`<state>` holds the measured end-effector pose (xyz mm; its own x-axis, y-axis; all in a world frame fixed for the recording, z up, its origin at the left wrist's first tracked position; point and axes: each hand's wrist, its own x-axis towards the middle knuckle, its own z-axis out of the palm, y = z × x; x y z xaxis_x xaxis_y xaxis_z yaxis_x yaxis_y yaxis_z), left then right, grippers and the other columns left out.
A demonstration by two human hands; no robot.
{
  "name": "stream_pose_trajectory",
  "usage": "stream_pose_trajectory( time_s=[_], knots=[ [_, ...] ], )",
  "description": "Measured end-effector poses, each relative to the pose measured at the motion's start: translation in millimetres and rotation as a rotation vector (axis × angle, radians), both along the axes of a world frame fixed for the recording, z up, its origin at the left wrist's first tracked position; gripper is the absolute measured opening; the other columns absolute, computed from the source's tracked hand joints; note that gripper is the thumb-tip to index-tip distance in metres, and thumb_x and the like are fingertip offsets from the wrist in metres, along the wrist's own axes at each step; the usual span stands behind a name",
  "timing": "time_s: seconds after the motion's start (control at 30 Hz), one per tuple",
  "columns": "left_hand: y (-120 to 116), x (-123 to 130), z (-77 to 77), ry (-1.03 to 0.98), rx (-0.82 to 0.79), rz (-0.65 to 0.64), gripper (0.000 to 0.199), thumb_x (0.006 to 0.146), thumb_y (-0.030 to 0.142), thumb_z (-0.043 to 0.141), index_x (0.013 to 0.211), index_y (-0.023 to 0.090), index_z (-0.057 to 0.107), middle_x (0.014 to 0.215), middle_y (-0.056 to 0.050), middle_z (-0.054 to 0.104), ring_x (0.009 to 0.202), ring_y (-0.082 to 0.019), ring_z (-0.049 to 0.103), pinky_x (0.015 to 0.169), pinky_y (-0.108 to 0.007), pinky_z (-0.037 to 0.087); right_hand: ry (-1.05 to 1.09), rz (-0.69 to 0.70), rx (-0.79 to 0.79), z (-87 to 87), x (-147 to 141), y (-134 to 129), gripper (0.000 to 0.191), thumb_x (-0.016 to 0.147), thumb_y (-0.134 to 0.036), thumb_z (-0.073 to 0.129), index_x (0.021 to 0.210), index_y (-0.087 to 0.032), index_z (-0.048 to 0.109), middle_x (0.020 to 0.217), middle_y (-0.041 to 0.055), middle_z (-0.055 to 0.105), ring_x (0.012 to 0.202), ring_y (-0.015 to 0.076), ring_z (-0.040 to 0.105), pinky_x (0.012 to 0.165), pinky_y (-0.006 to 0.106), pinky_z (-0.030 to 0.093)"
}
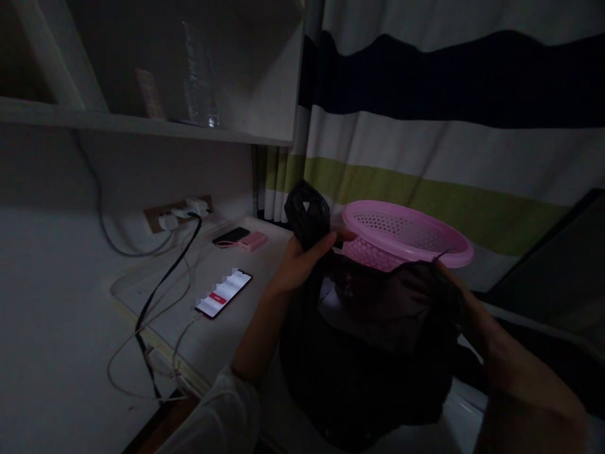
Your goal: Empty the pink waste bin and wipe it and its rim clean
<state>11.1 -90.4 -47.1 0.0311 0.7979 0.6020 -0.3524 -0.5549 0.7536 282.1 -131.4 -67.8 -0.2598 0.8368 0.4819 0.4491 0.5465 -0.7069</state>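
Observation:
A black plastic bag [368, 372] hangs between my two hands, its mouth spread wide and facing up toward me. My left hand [307, 255] is closed on the bag's left edge, where a gathered loop of black plastic stands up above the fingers. At the right rim, my right hand [456, 284] grips the bag; its fingers are mostly hidden by dark plastic. Something paler shows inside the mouth, too dim to make out. Just behind the bag sits a pink perforated basket [460, 253].
On the white table [184, 296] lie a lit phone [224, 294] with a cable, a dark phone [231, 235] and a pink object [253, 241]. A power strip [154, 219] is by the wall. A shelf [265, 135] overhangs the left; a striped curtain [425, 145] hangs behind.

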Motion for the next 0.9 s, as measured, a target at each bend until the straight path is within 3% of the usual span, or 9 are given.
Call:
stream_pose_trajectory(
  time_s=[0.07,0.13,0.23,0.4,0.53,0.6,0.67,0.8,0.9],
  knots=[
    [3,2,-2.7,-0.028,-0.058,-0.011,0.020,0.077,0.034,0.062,0.071,0.016,0.067,0.062,0.000,0.063,0.060,-0.012,0.059,0.074,-0.029,0.049,-0.079,-0.025,0.009,-4.8,-6,-6,0.106,0.046,-0.046,0.080,0.138,-0.036,0.027,0.138,0.0052,0.041,0.119,0.0305,0.046,0.091,0.041,0.047],
    [6,7,-5.1,-0.077,-0.079,-0.002,0.020,0.074,0.033,0.064,0.082,0.015,0.066,0.046,0.006,0.049,0.043,-0.007,0.047,0.060,-0.026,0.048,-0.051,-0.139,0.036,-9.0,-18,-8,0.077,0.064,-0.041,0.071,0.133,-0.031,0.039,0.127,0.0065,0.053,0.110,0.0285,0.054,0.090,0.043,0.047],
    [5,20,-7.3,-0.088,-0.068,-0.030,0.041,0.075,0.033,0.064,0.112,0.017,0.058,0.041,0.012,0.035,0.036,-0.004,0.033,0.049,-0.021,0.042,0.047,-0.182,0.169,-8.6,-36,-1,0.034,0.075,-0.033,0.062,0.109,-0.029,0.060,0.105,0.0032,0.064,0.094,0.0230,0.061,0.085,0.038,0.049],
    [-8,44,-13.6,0.149,-0.135,-0.214,0.053,0.074,0.035,0.065,0.123,0.020,0.051,0.043,0.009,0.043,0.038,-0.005,0.035,0.042,-0.018,0.034,0.225,-0.113,0.414,-5.1,-53,17,0.013,0.076,-0.022,0.061,0.087,-0.028,0.064,0.105,0.0021,0.057,0.099,0.0205,0.055,0.084,0.033,0.045],
    [-12,63,-25.1,0.292,-0.117,-0.226,0.044,0.065,0.029,0.073,0.106,0.021,0.063,0.067,0.001,0.061,0.056,-0.011,0.053,0.051,-0.021,0.042,0.352,-0.135,0.426,-12.7,-65,26,0.002,0.078,-0.026,0.057,0.078,-0.025,0.059,0.097,0.0027,0.054,0.095,0.0195,0.053,0.083,0.032,0.044],
    [-10,71,-30.7,0.297,-0.105,-0.137,0.026,0.065,0.029,0.071,0.090,0.021,0.067,0.073,-0.001,0.064,0.063,-0.014,0.056,0.056,-0.023,0.045,0.409,-0.195,0.423,-15.4,-67,28,0.006,0.078,-0.031,0.057,0.079,-0.024,0.057,0.096,0.0034,0.053,0.096,0.0200,0.052,0.085,0.034,0.043],
    [-6,75,-33.7,0.294,-0.130,-0.099,0.015,0.066,0.031,0.070,0.073,0.018,0.066,0.064,0.000,0.061,0.057,-0.013,0.053,0.051,-0.023,0.043,0.450,-0.153,0.388,-15.4,-64,29,0.018,0.077,-0.038,0.059,0.089,-0.026,0.056,0.104,0.0049,0.054,0.104,0.0220,0.050,0.089,0.036,0.042],
    [5,71,-30.2,0.193,-0.210,-0.155,0.022,0.063,0.036,0.071,0.060,0.017,0.060,0.045,0.003,0.049,0.039,-0.007,0.040,0.036,-0.020,0.032,0.386,0.212,0.130,-12.2,-48,30,0.077,0.063,-0.056,0.067,0.128,-0.031,0.036,0.134,0.0081,0.042,0.120,0.0272,0.044,0.093,0.042,0.043],
    [11,64,-26.4,0.109,-0.229,-0.098,0.025,0.061,0.038,0.071,0.055,0.018,0.058,0.037,0.005,0.042,0.034,-0.006,0.036,0.033,-0.019,0.027,0.196,0.463,-0.060,-15.0,-43,37,0.099,0.051,-0.049,0.077,0.136,-0.031,0.030,0.125,0.0071,0.053,0.109,0.0262,0.055,0.084,0.041,0.050]
  ],
)
